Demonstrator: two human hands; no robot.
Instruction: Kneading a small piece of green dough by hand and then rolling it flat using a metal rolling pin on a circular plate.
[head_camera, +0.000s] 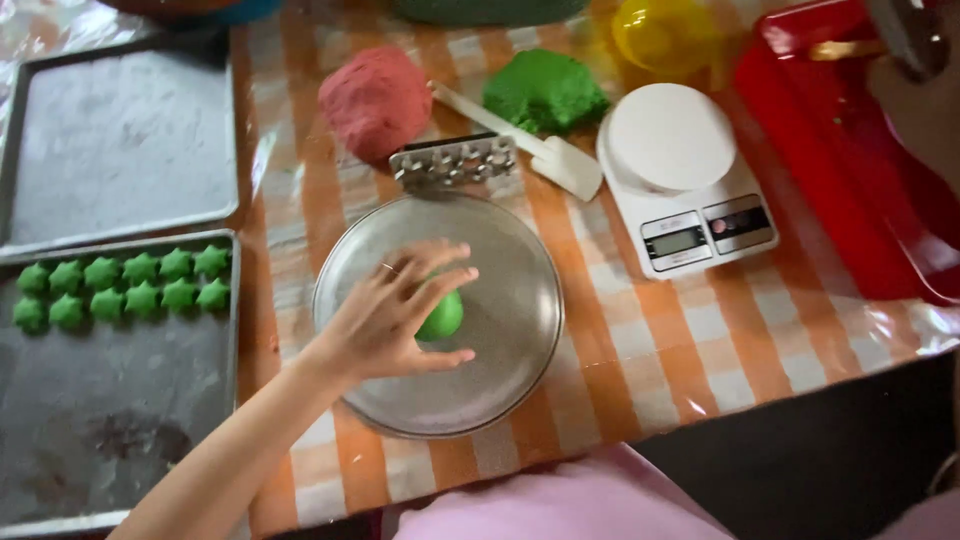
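Dull grey metal sits at your far left: an upper baking tray (120, 140) with nothing on it, and below it a lower baking tray (110, 430) carrying two neat rows of green star cookies (125, 285) along its top edge, packed close, probably to leave room beneath.

Next comes your left hand (395, 315), reaching in from the lower left over the round metal pan (520, 290). Your fingers are spread and curled over the green dough ball (442, 315), thumb below and fingertips above, so you are grasping it loosely rather than squeezing. The ball lies near the middle of the pan, on its floor. It looks slightly egg-shaped, with its long axis running from lower left to upper right, though your hand hides most of it, so I cannot be sure.

Just behind the pan lies a metal cutter strip (455, 160), and beyond that a red dough lump (375, 100) and a green dough lump (545, 92) sit side by side on the checked table (640, 360), with a white spatula (540, 150) lying between them, blade toward the right.

Further right stands a white kitchen scale (685, 180), its platform bare, beside a red tray (850, 180). Your right hand is not in view; a blurred shape at the upper right edge cannot be identified.
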